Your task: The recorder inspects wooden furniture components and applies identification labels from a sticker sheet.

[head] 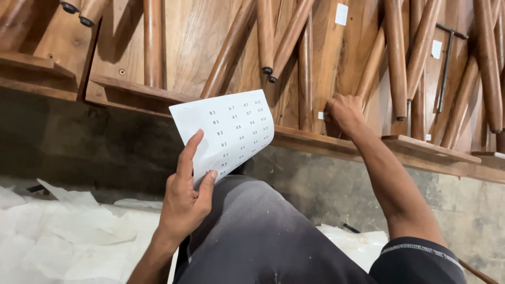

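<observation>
A person's left hand (185, 197) gripped a white sheet of labels (225, 131) between thumb and fingers, holding it up above a grey-clad knee (252, 231). The right hand (344, 111) reached forward, fingers curled and pinched on a small white label (322, 115) against the underside of an upturned wooden table (326, 58), just beside one of its round legs (305, 68). More upturned tables stood in a row alongside, and torn white paper (68, 236) lay on the floor at left
</observation>
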